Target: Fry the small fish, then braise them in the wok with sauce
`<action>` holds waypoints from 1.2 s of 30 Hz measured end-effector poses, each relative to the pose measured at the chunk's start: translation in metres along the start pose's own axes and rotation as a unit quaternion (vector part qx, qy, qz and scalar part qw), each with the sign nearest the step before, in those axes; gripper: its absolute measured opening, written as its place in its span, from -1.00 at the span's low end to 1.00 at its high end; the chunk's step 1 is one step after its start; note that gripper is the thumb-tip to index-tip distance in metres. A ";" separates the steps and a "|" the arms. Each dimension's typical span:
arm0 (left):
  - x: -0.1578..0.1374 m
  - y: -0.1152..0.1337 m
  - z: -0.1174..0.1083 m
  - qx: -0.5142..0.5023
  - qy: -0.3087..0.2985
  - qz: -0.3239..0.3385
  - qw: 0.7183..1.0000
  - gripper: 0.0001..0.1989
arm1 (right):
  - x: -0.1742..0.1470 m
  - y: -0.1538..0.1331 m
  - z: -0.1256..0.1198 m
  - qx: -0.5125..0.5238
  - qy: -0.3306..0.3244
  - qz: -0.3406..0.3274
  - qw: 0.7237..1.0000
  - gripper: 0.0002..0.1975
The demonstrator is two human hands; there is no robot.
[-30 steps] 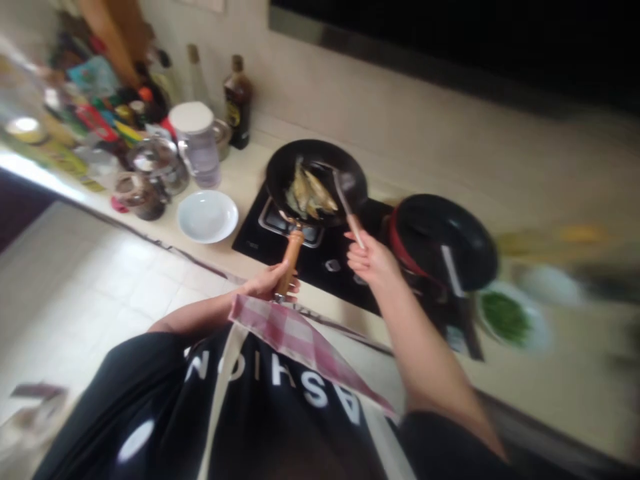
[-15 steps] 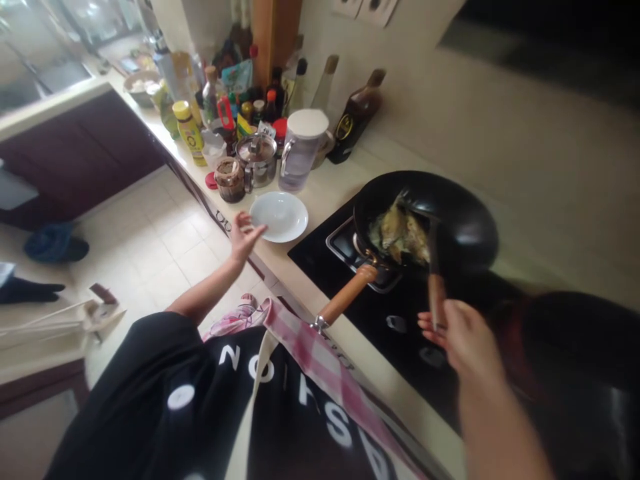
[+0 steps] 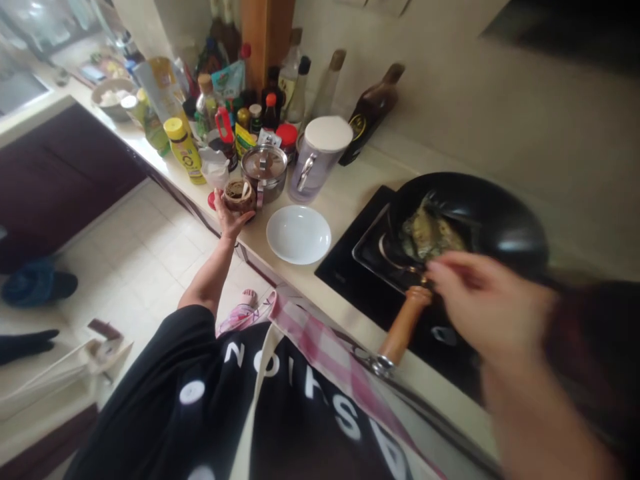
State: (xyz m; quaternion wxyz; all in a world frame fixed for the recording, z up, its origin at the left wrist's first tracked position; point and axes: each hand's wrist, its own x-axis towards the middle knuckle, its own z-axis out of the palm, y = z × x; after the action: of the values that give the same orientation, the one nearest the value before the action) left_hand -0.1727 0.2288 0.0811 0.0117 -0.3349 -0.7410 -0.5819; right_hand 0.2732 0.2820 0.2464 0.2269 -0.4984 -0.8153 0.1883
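Note:
My left hand (image 3: 231, 219) is wrapped around the near side of a small glass jar (image 3: 240, 195) of dark brown paste or sauce, which stands lidless with a pale spoon handle inside. A red lid (image 3: 212, 200) lies beside it. Over the stove, my right hand (image 3: 480, 293) hovers in front of the black wok (image 3: 505, 207), above its wooden handle (image 3: 406, 323). Its fingers are bent and smeared by motion, and nothing shows in them. Pieces of browned fish (image 3: 433, 230) lie in the wok. A white plate (image 3: 299, 235) sits on the counter between my hands.
Behind the jar are a lidded glass pot (image 3: 265, 173), a water pitcher (image 3: 323, 160), a yellow bottle (image 3: 185, 152) and several seasoning bottles. A dark bottle (image 3: 375, 110) leans by the wall. The stovetop (image 3: 345, 267) borders the plate.
My left hand has moved from beside the plate to the jar and taken hold of it. My right hand has left the spatula's wooden handle and moved left and up toward the wok handle.

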 end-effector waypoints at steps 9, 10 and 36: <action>0.009 0.009 -0.008 -0.006 -0.094 -0.043 0.995 0.09 | 0.114 -0.192 0.174 -0.059 -0.112 -0.210 0.969 -0.72; 0.007 0.009 -0.011 -0.003 -0.105 -0.035 0.994 0.07 | 0.119 -0.201 0.183 -0.077 -0.122 -0.219 0.965 -0.68; -0.047 0.151 0.006 -0.024 -0.312 0.326 0.892 0.04 | 0.015 -0.117 0.030 -0.045 0.017 -0.189 0.981 -0.72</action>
State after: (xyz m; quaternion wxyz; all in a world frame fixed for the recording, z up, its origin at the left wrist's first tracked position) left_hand -0.0568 0.2260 0.1890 -0.0389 -0.7222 -0.5414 -0.4286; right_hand 0.1658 0.2428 0.2866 0.2499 -0.3477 -0.8985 0.0966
